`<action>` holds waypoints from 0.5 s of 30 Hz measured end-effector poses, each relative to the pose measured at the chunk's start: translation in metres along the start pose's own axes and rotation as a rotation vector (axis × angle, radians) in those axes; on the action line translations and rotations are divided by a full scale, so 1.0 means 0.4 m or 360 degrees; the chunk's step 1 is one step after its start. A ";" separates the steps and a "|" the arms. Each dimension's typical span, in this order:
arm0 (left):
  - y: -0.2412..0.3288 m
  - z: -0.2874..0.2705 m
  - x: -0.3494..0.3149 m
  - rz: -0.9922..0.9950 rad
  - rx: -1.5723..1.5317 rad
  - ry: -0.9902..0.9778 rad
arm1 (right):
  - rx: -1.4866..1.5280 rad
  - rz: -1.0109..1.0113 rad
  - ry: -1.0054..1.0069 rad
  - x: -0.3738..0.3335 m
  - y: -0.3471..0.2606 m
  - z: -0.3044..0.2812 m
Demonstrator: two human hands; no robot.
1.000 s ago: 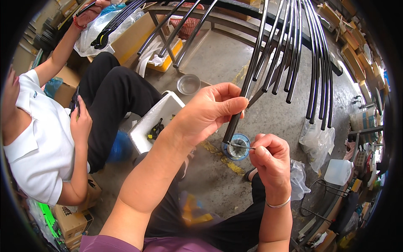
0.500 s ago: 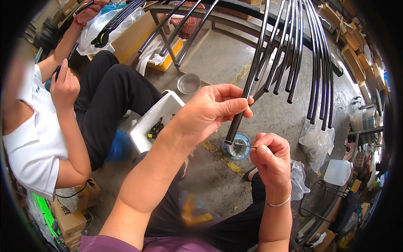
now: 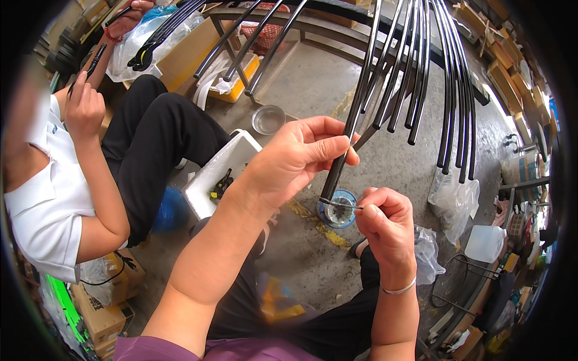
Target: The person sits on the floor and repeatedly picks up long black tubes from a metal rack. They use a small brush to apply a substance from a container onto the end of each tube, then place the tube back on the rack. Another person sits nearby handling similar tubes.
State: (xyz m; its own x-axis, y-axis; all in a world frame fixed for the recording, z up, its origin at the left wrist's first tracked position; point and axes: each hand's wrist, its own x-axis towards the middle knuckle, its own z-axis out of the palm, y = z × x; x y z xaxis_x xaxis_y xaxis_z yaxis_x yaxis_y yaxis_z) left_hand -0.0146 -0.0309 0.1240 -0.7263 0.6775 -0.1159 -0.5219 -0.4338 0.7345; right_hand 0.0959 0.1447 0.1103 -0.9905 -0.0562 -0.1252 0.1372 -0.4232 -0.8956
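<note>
My left hand [image 3: 310,148] is closed around a long glossy black rod [image 3: 341,161] a short way above its lower end. The rod slants down toward me from the rack. Between thumb and fingers, my right hand [image 3: 387,221] pinches a thin dark wire-like tool [image 3: 346,206], whose far tip meets the rod's lower end. Whether that tip is inside the end or only against it I cannot tell. Below, on the floor, stands a round blue-rimmed tub [image 3: 338,218] with something pale and glassy inside.
More black rods [image 3: 415,78] hang over a metal rack [image 3: 337,27]. A white foam box [image 3: 197,191] with small black parts stands left, near a metal bowl [image 3: 268,120]. A co-worker [image 3: 63,198] sits at left holding a thin black piece. Plastic bags [image 3: 453,198] and a white jug [image 3: 485,245] lie right.
The thin tool's tip has shifted slightly up and left at the rod's end. Both my hands have moved slightly up and left. The co-worker's hands have shifted too.
</note>
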 end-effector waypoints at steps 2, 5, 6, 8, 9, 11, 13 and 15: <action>-0.001 0.002 0.002 0.0013 0.0000 0.0021 | 0.0008 0.0011 -0.0002 0.000 0.000 -0.001; -0.010 -0.003 0.008 0.0044 0.0034 0.0016 | 0.0031 0.0001 -0.0018 -0.001 0.002 -0.006; -0.012 -0.004 0.009 0.0058 0.0053 0.0009 | 0.0041 -0.0007 -0.0028 -0.001 0.002 -0.007; -0.008 -0.002 0.007 0.0039 0.0020 0.0005 | 0.0053 -0.0004 -0.0025 -0.002 0.001 -0.007; -0.006 -0.002 0.007 0.0031 0.0004 0.0002 | 0.0058 -0.0003 -0.0023 -0.002 0.000 -0.007; -0.003 -0.002 0.006 -0.0009 0.0000 0.0025 | 0.0048 0.0004 -0.0022 -0.001 0.002 -0.009; -0.004 -0.002 0.008 -0.0001 0.0011 0.0013 | 0.0042 0.0004 -0.0016 -0.001 0.002 -0.009; -0.008 0.000 0.009 0.0057 0.0041 -0.0029 | 0.0046 -0.0004 -0.0010 0.000 0.001 -0.007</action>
State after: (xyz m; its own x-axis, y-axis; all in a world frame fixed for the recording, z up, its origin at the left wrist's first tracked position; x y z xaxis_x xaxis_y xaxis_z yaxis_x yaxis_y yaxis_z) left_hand -0.0155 -0.0272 0.1211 -0.7357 0.6728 -0.0774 -0.4840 -0.4425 0.7549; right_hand 0.0962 0.1471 0.1086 -0.9909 -0.0607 -0.1202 0.1346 -0.4492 -0.8832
